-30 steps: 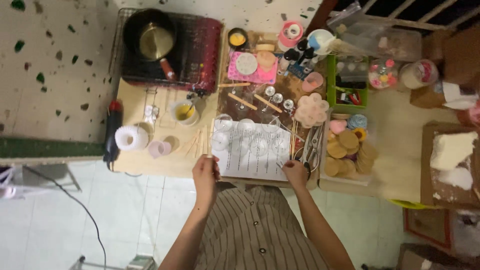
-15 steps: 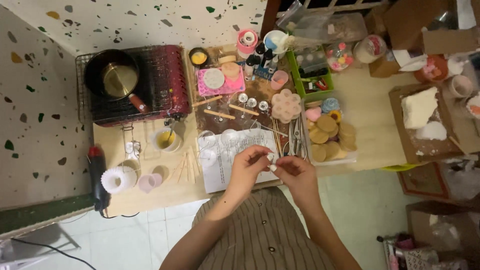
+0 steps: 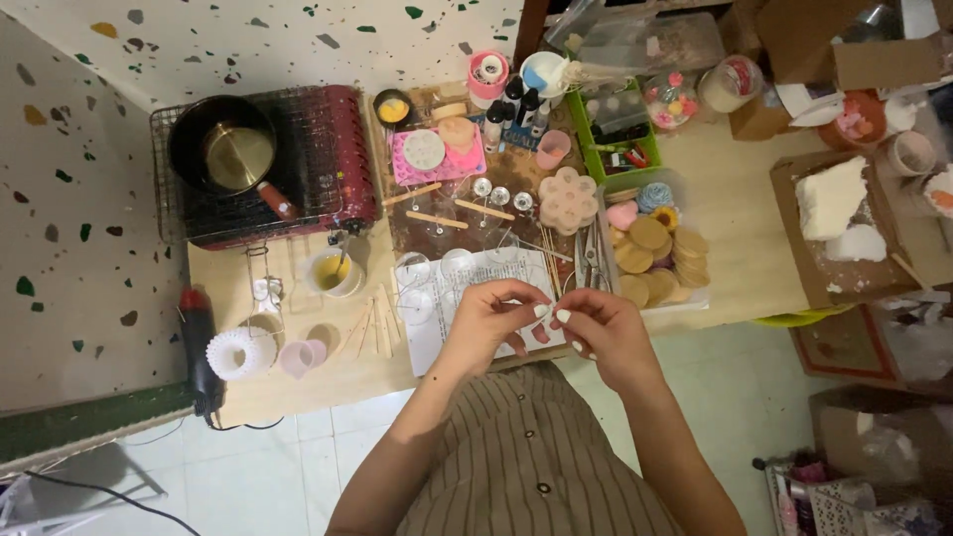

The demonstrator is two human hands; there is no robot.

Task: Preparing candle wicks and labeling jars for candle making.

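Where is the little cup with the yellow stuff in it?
In the head view, the small white cup of yellow liquid stands on the wooden table, left of the hands, just below the red stove and above the wooden sticks.

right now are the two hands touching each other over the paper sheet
Touching. The head view shows the left hand and right hand meeting at pinched fingertips above the paper sheet, no gap between them.

A white printed paper sheet (image 3: 475,298) lies at 6 o'clock on the table; brown cardboard boxes (image 3: 844,60) stand at 2 o'clock, far right.
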